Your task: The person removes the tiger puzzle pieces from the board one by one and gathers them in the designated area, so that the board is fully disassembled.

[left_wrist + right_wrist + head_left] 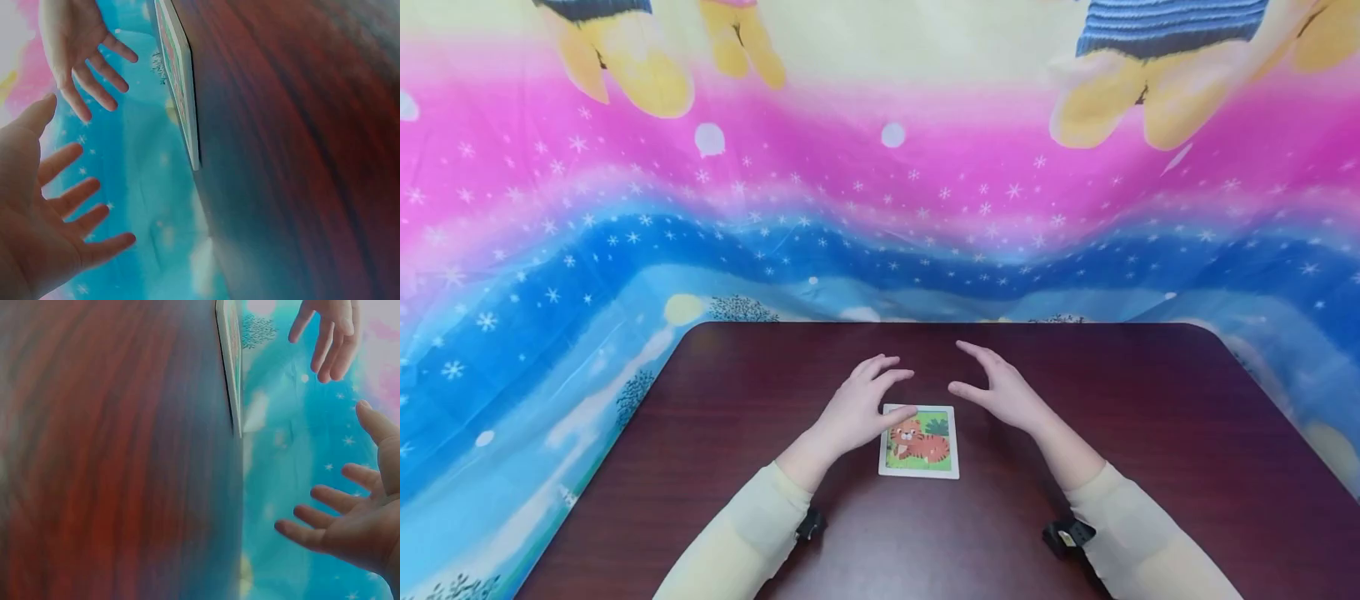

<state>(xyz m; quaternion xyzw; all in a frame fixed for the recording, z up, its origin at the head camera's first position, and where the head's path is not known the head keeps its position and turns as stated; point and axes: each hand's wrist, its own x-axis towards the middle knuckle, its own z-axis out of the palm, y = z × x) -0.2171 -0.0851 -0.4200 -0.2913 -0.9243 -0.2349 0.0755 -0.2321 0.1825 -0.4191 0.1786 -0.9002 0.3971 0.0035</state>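
Board [919, 444], square and white-edged: lying flat on the dark red-brown table [917, 542], just below the centre of the head frame, showing an orange striped tiger [922, 450] on green, with a dark green bush [937, 427] at the upper right of the picture. At the top middle of both wrist frames, appearing nearly edge-on.

Left hand [853, 408]: hanging in the air above the table, just left of the board in the head frame, crossing the board's upper left corner there with the thumb [901, 415]. At lower left of the left wrist frame, spreading the fingers [74, 197] wide, curving them only a little, and standing apart from the board.

Right hand [1006, 396]: hanging in the air near the board's upper right corner in the head frame, pointing toward the upper left, parting thumb and forefinger widely. At lower right of the right wrist frame, fanning the fingers wide, and standing apart from the board there too. Facing the left hand across a gap near the middle of the head frame.

Pale sleeves [737, 533]: coming in from the lower left and lower right of the head frame, covering both forearms. Black gadgets [1067, 537]: sitting beside the cuffs.

Cloth [647, 192]: hanging behind the table, filling the upper half of the head frame, showing pink and blue bands, white snowflakes [486, 321] and, along the top, yellow legs [1187, 100].
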